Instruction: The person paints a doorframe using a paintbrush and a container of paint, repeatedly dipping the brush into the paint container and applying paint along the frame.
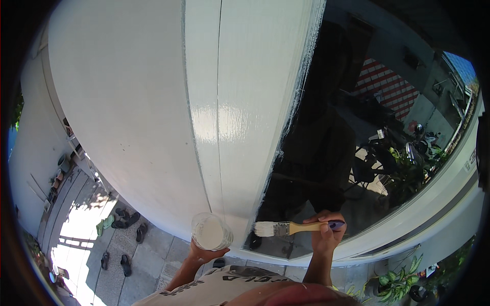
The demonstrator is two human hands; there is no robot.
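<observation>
My left hand (205, 251) is wrapped round the lower part of a clear plastic cup of white paint (209, 233), close to the wall. In my right hand (326, 229) is a paintbrush (301, 227) with a pale wooden handle and a dark purple end, lying level and pointing left. Its bristles (264, 229) are coated in white paint and reach the edge between the white frame (240, 153) and the dark window glass (306, 168); whether they touch it I cannot tell. The frame looks wet and glossy, with rough white paint along the glass edge.
Left of the frame is a white wall (127, 102). Several dark shoes (125, 265) and green slippers (105, 222) lie on the grey paving (148, 255) at the lower left. A leafy potted plant (395, 283) stands at the lower right. The glass reflects motorbikes and plants.
</observation>
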